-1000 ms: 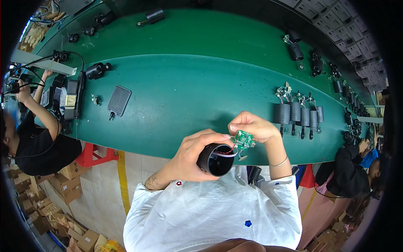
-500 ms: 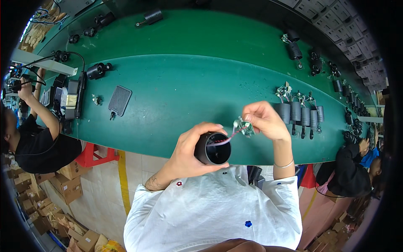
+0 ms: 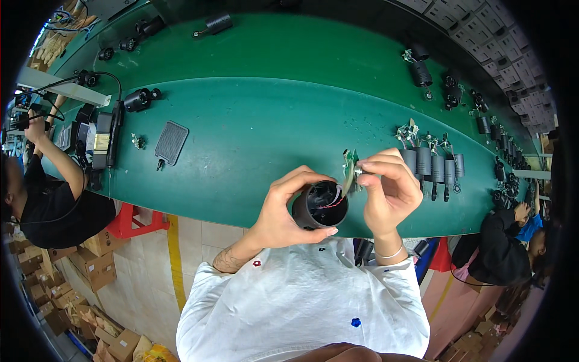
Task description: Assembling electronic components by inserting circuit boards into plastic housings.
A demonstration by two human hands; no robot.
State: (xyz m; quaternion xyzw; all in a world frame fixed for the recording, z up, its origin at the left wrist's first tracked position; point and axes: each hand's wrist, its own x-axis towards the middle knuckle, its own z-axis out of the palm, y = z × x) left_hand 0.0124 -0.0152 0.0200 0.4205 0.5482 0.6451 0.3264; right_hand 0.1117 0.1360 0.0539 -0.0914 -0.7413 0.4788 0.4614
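My left hand (image 3: pixel 282 211) is wrapped around a black cylindrical housing (image 3: pixel 303 212), its open mouth tilted up and to the right. Red and pale wires run out of that mouth to a small green circuit board (image 3: pixel 350 168). Just right of the housing, my right hand (image 3: pixel 393 190) pinches the board between thumb and fingers, holding it on edge above the rim. Both hands are over the near edge of the green workbench (image 3: pixel 241 139). How the wires fasten inside the housing is hidden.
Several dark cylinders with boards on wires (image 3: pixel 423 161) stand in a row at the right. A grey textured plate (image 3: pixel 172 143) and a small loose board (image 3: pixel 138 141) lie at the left. Beyond them are a black cylinder (image 3: pixel 139 99) and a co-worker (image 3: pixel 54 199); another person (image 3: pixel 500 247) sits at the right.
My right hand has turned and the board now stands on edge nearer the housing's mouth. My left hand has shifted the housing slightly right, and less wire shows.
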